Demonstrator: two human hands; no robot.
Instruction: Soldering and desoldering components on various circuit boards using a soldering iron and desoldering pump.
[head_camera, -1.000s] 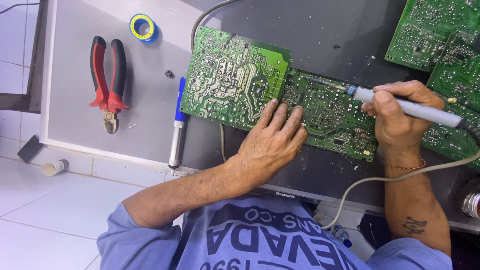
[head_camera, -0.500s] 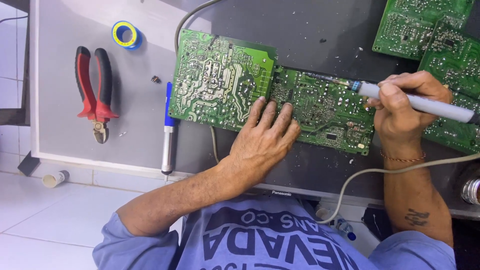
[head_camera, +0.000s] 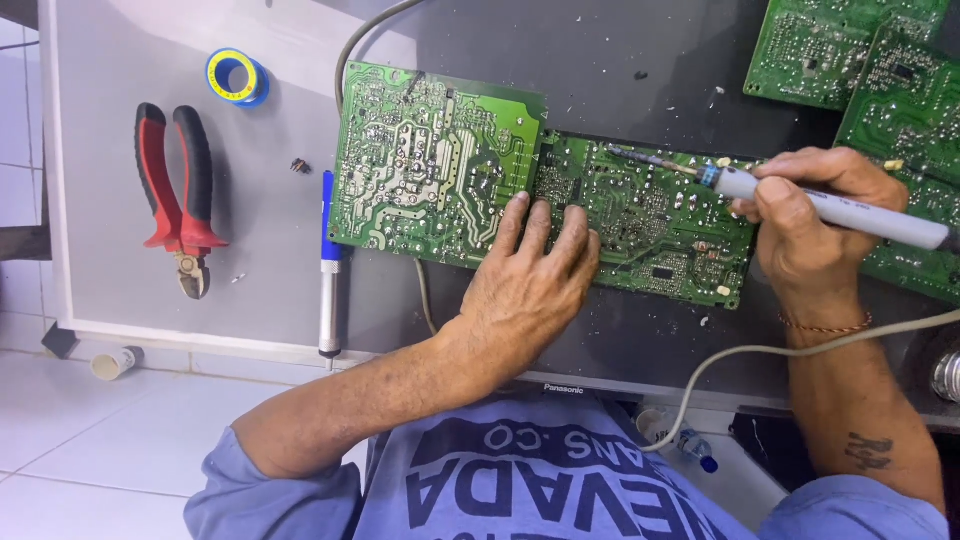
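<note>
Right hand around soldering iron

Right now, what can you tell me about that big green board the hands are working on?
The green circuit board lies flat on the grey worktop, a long rectangle dotted with silvery solder tracks and tiny parts. The left hand presses its lower edge with spread fingers. The right hand holds a grey soldering iron, tip over the board's right half.

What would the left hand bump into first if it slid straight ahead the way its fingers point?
The left hand lies flat, fingers toward the green circuit board. They already rest on its near edge, so it would likely just slide further across the board's soldered face.
</note>
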